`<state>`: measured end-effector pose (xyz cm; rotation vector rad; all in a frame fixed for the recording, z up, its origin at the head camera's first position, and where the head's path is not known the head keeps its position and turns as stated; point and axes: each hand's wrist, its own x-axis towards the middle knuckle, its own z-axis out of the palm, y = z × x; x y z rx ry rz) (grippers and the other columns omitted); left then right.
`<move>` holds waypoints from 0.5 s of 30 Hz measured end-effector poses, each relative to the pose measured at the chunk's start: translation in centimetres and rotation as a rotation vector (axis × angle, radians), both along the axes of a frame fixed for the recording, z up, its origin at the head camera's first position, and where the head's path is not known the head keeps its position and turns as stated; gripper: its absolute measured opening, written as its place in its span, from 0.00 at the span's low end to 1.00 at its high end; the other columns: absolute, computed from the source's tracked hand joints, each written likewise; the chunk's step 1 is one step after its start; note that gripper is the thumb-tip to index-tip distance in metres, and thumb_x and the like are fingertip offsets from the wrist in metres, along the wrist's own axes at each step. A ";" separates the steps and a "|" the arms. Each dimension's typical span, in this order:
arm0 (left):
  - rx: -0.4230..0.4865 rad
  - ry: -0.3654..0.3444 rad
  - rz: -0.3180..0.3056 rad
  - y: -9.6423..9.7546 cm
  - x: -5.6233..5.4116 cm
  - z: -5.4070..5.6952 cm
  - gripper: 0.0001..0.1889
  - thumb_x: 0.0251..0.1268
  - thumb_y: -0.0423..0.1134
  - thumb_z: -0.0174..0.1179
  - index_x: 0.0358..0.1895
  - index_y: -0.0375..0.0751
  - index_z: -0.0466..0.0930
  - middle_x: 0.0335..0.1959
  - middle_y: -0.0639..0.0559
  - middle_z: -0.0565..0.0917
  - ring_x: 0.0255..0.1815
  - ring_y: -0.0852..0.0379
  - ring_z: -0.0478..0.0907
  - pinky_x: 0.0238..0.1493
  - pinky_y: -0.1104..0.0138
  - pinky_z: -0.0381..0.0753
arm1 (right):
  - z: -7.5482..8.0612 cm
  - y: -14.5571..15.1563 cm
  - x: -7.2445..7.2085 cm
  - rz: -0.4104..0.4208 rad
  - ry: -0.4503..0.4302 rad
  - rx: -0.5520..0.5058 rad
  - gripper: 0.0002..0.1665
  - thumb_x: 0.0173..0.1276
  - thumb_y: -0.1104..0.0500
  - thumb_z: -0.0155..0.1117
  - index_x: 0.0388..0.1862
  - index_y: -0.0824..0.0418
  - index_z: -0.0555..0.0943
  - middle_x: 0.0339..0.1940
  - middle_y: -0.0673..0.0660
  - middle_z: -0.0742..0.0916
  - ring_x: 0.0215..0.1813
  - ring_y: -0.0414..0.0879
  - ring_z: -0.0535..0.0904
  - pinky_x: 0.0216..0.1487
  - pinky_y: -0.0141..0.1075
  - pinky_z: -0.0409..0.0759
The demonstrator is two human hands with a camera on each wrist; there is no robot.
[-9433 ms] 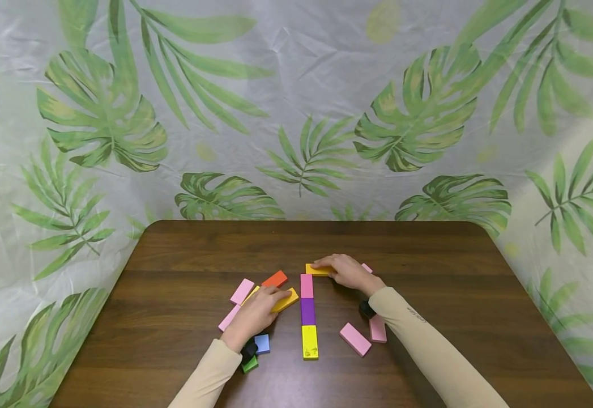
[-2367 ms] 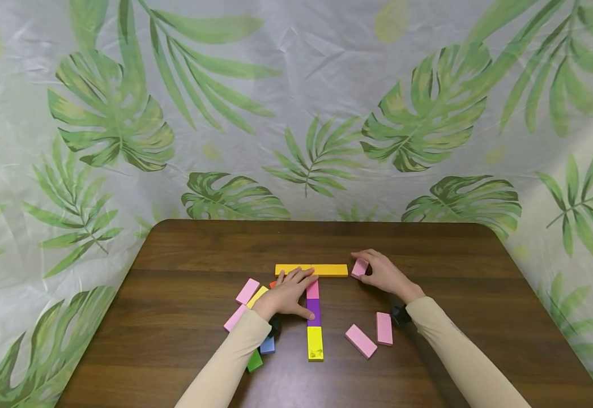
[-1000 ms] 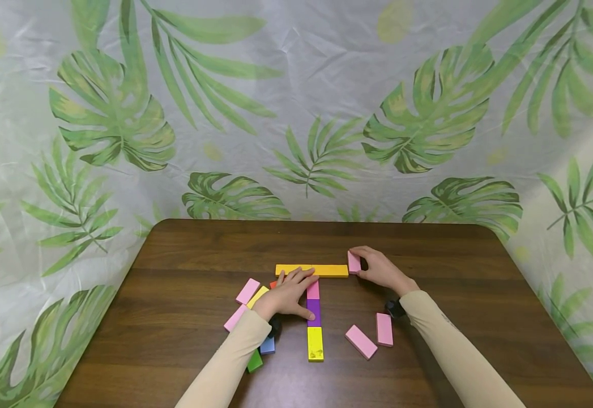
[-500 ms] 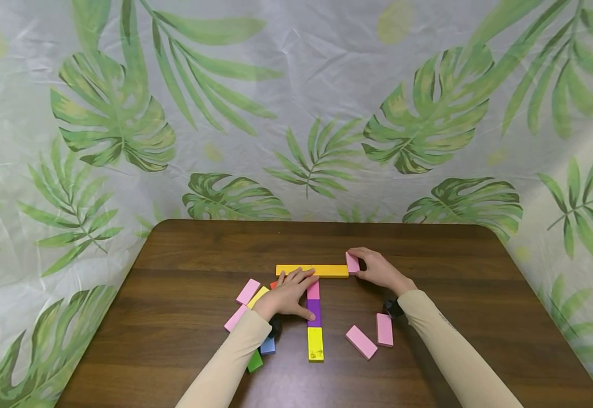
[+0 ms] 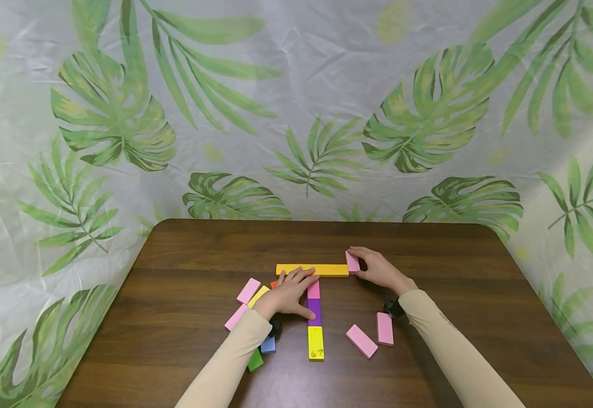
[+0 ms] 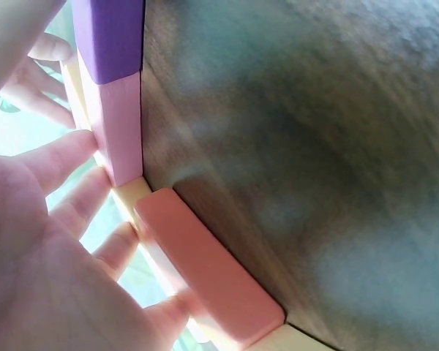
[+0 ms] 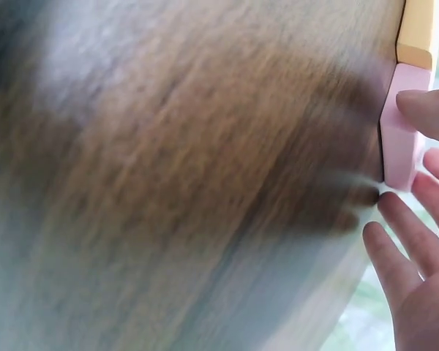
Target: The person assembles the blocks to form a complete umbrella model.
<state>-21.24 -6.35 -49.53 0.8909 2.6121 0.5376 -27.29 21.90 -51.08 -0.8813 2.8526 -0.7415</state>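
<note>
My left hand (image 5: pixel 287 296) lies spread over a column of flat blocks: a deeper pink block (image 5: pixel 314 290), a purple block (image 5: pixel 317 310) and a yellow block (image 5: pixel 316 343). Across the column's top run two orange blocks (image 5: pixel 330 270) end to end. In the left wrist view its straight fingertips touch the pink block (image 6: pixel 117 124) and reach a red-orange block (image 6: pixel 208 270). At the row's right end my right hand (image 5: pixel 382 270) pinches a light pink block (image 5: pixel 352 262) between thumb and fingers. That block meets the orange block (image 7: pixel 415 36) in the right wrist view.
Two loose pink blocks (image 5: pixel 361 341) lie right of the column. Left of it, partly under the left arm, are more pink blocks (image 5: pixel 248 290), a pale yellow block (image 5: pixel 258 296), a blue block (image 5: pixel 268 344) and a green block (image 5: pixel 255 360). All rest on a dark wooden table (image 5: pixel 174 340).
Since the oldest frame, a second orange block has joined the top row at left. The right hand has taken up a pink block and brought it left against the row; both hands now hold still.
</note>
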 end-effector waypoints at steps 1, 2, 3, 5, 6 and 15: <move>0.000 0.000 0.000 0.0 0.0 0.0 0.49 0.50 0.56 0.70 0.74 0.44 0.56 0.76 0.49 0.53 0.75 0.44 0.44 0.69 0.42 0.37 | 0.0 0.1 0.0 0.001 0.002 -0.005 0.36 0.59 0.67 0.66 0.66 0.74 0.68 0.66 0.71 0.71 0.66 0.65 0.66 0.62 0.56 0.66; 0.000 0.000 0.001 0.0 0.0 0.1 0.49 0.50 0.56 0.70 0.74 0.44 0.56 0.76 0.49 0.53 0.75 0.44 0.44 0.69 0.42 0.37 | 0.0 0.1 0.0 0.002 0.006 -0.009 0.35 0.60 0.67 0.66 0.66 0.73 0.68 0.66 0.71 0.71 0.66 0.65 0.66 0.62 0.56 0.66; -0.002 0.000 0.000 0.0 0.0 0.1 0.49 0.50 0.56 0.70 0.74 0.44 0.56 0.76 0.49 0.53 0.75 0.44 0.43 0.69 0.42 0.37 | 0.0 0.2 0.1 0.001 0.007 -0.016 0.35 0.60 0.67 0.66 0.66 0.73 0.68 0.66 0.71 0.71 0.66 0.65 0.66 0.62 0.56 0.66; -0.002 0.001 0.000 0.1 0.0 0.1 0.49 0.51 0.56 0.70 0.74 0.44 0.56 0.76 0.49 0.53 0.75 0.44 0.43 0.69 0.42 0.37 | 0.1 0.4 0.2 -0.002 0.009 -0.025 0.35 0.60 0.68 0.66 0.66 0.72 0.68 0.66 0.70 0.71 0.66 0.65 0.66 0.62 0.56 0.66; -0.003 0.002 0.000 0.1 0.0 0.0 0.49 0.51 0.56 0.70 0.74 0.44 0.56 0.76 0.49 0.53 0.75 0.44 0.44 0.69 0.42 0.37 | 0.2 0.5 0.3 -0.004 0.009 -0.029 0.35 0.60 0.68 0.66 0.66 0.72 0.68 0.66 0.70 0.70 0.66 0.65 0.66 0.62 0.57 0.66; -0.012 0.002 0.002 0.1 0.0 0.0 0.49 0.51 0.57 0.70 0.75 0.45 0.56 0.76 0.49 0.52 0.76 0.45 0.43 0.69 0.42 0.36 | 1.2 1.6 1.5 0.010 0.043 -0.071 0.31 0.59 0.69 0.67 0.63 0.71 0.72 0.58 0.67 0.77 0.59 0.62 0.73 0.57 0.55 0.71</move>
